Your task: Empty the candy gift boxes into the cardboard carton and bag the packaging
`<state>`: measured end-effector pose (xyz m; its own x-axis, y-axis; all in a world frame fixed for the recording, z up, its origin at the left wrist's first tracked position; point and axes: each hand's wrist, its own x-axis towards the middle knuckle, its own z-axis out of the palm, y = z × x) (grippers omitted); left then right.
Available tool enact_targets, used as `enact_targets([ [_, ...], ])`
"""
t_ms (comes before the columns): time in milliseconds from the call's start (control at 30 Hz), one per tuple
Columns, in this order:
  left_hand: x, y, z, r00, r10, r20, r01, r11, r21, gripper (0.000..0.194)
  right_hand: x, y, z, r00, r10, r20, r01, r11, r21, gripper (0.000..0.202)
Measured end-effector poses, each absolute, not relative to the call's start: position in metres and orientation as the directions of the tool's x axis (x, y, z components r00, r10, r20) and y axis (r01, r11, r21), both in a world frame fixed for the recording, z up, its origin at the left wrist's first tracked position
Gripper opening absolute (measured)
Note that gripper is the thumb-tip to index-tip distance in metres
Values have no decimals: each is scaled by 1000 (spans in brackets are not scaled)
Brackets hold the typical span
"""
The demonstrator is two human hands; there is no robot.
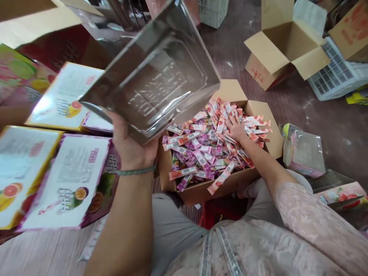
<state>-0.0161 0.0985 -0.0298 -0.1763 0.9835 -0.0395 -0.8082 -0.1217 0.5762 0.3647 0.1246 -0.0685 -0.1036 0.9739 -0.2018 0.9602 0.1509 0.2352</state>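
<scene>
My left hand point(130, 143) grips a clear plastic tray point(161, 76) by its lower edge. The tray is tilted and raised, with embossed lettering on its flat face. Below and to the right stands an open cardboard box point(172, 180) heaped with small stick sachets point(201, 149), some purple, some pink and red. On the right part of the heap lies my right hand point(236, 128), its fingers spread over the pink and red sachets. Whether any sachet is pinched beneath those fingers is hidden.
Several printed cartons point(69, 180) with fruit pictures stand on the left. At the upper right are an open empty-looking cardboard box point(264, 57) and a white plastic crate point(333, 73). A clear-topped package point(306, 149) lies on the floor point(339, 130) to the right.
</scene>
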Motion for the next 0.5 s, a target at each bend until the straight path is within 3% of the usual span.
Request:
enact_targets([
  [200,-30,86,-28,-209,976,-54,-738,-121,664,64,389,155,-77,-11,964,-266,964,81,254,67],
  [300,-30,87,-30,-213,975,-58,-754,-126,645,67,382,160,-61,-14,953,-304,965,93,246,67],
  [400,-31,87,-31,-208,975,-72,-806,-129,578,66,373,156,-35,-103,938,-330,959,181,216,63],
  [500,-33,87,-30,-217,973,-82,-809,-132,573,66,363,161,-11,-238,918,-318,954,282,102,45],
])
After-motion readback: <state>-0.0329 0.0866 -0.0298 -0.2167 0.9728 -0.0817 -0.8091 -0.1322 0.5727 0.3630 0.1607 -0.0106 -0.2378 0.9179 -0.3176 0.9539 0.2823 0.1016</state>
